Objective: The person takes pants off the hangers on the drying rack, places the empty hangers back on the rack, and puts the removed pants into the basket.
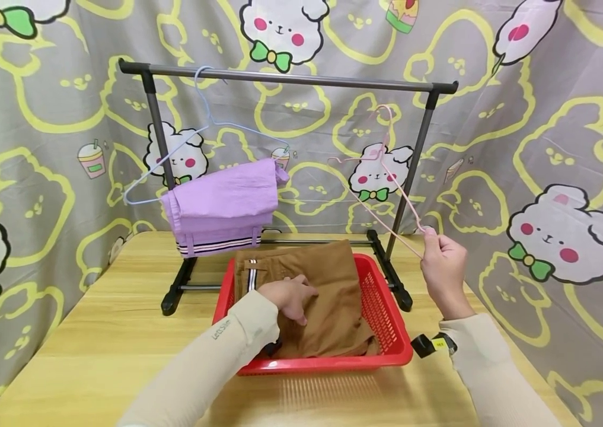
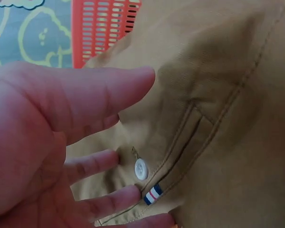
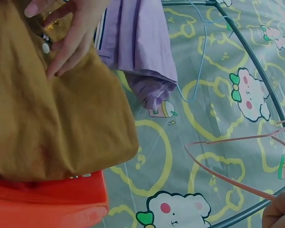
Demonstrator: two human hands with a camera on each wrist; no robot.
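Observation:
My right hand grips one end of a pink clothes hanger, its hook upward, in front of the rack's right post. In the right wrist view the hanger reaches left from the fingers. Spread over folded brown pants, my left hand has loose, fairly straight fingers. The left wrist view shows its fingertips beside a white button and a small striped tag near a pocket slit. The pants lie in a red plastic basket and have a striped band at the waist.
Behind the basket stands a dark metal clothes rack. A blue hanger hangs at its left, with purple pants folded over it. The wooden table meets patterned curtains at the back and sides.

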